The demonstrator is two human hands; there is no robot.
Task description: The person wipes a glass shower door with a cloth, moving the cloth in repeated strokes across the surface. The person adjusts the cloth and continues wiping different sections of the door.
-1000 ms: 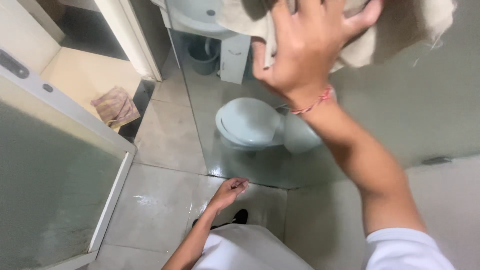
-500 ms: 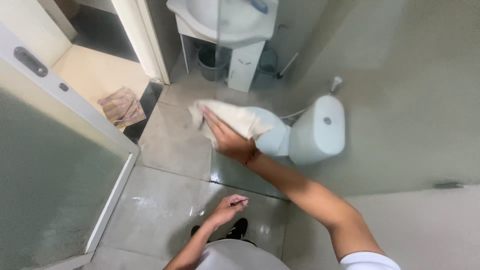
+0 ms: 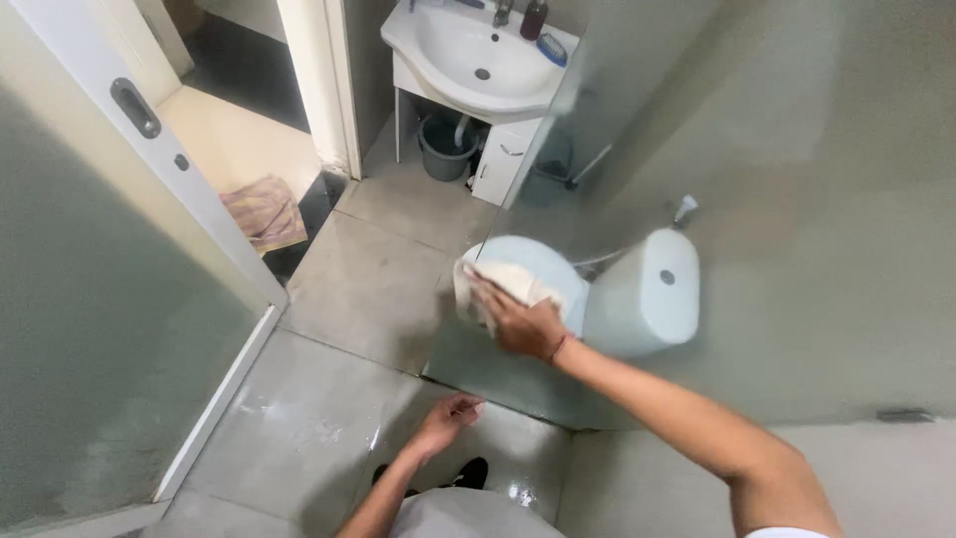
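The person wore a white short sleeve (image 3: 792, 531), a thin red band (image 3: 560, 347) at the right wrist, light grey trousers (image 3: 468, 513) and black shoes (image 3: 468, 471).

A crumpled cream cloth (image 3: 495, 288) lies pressed flat under the right hand (image 3: 525, 324) against the frosted glass panel (image 3: 797, 199), well above the left hand (image 3: 445, 420).
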